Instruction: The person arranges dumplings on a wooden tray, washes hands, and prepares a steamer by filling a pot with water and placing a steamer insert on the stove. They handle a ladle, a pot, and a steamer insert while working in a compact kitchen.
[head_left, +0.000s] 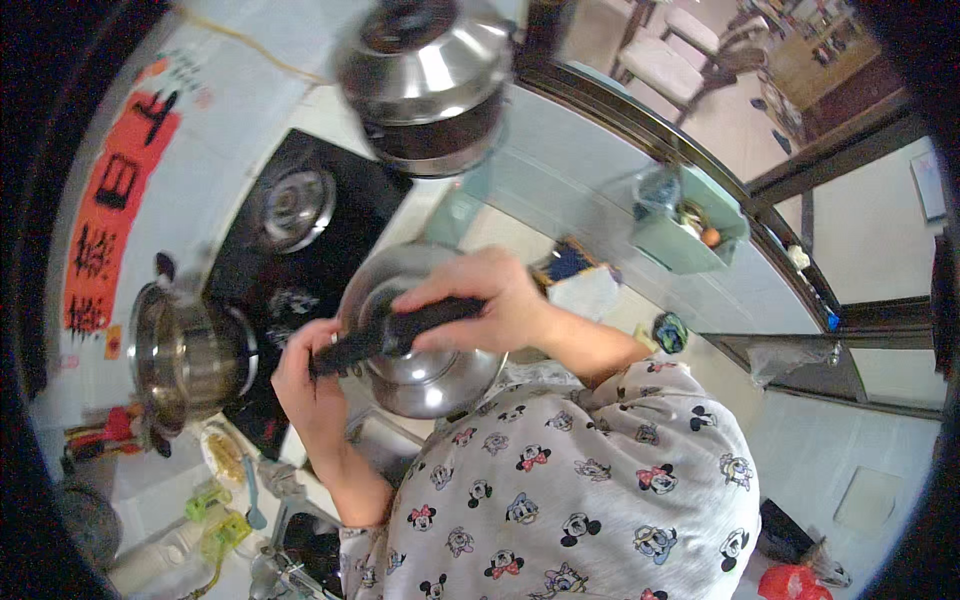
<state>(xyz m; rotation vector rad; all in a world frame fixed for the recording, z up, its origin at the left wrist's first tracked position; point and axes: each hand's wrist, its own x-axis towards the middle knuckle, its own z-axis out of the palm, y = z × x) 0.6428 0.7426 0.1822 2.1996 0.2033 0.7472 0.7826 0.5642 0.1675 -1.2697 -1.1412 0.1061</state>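
My right hand (480, 300) is closed around a black handle on top of a round stainless steel lid or vessel (442, 382), in front of my body. Lower left of it, my left hand (307, 382) grips a black side handle (345, 352) of the same metal cookware. Both hands are slightly blurred, and the cookware's inside is hidden. Beyond them lies a black glass gas hob (352, 172) with a round burner (296, 206). A steel pot (187, 360) with dark handles stands at its left end.
A large steel vessel with a dark band (431, 82) is at the top. A pale green wall basket (675, 247) holds food items at the right. Lower left are a faucet (289, 510), green objects (225, 532) and an oval dish (225, 454).
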